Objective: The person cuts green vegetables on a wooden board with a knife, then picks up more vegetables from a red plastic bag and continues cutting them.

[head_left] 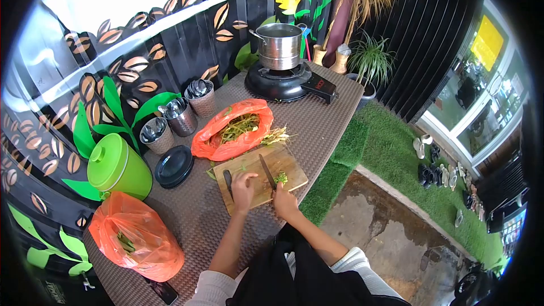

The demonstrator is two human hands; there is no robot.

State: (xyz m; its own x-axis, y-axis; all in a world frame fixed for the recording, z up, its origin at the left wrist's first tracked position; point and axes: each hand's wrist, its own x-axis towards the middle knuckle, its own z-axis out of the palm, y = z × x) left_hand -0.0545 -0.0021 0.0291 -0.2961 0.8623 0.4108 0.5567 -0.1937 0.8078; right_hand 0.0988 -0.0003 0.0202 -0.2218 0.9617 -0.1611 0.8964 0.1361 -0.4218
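A wooden cutting board (291,164) lies on the table in front of me. My right hand (285,202) is closed around a knife (265,165), whose dark blade points away from me across the board. Beside the blade sits a small heap of chopped greens (280,178). My left hand (244,188) hovers over or rests on the board's left part, its fingers loosely bent; I see nothing held in it. Just left of those fingers lies a black handle (228,179) of another tool. Behind the board, an open orange plastic bag (212,144) holds green stems and leaves.
A steel pot (279,45) stands on a black portable stove (277,84) at the far end. Cutlery cups (181,118), dark plates (173,166), a green lidded container (116,164) and another orange bag (139,238) line the left. A phone (162,291) lies near the front edge.
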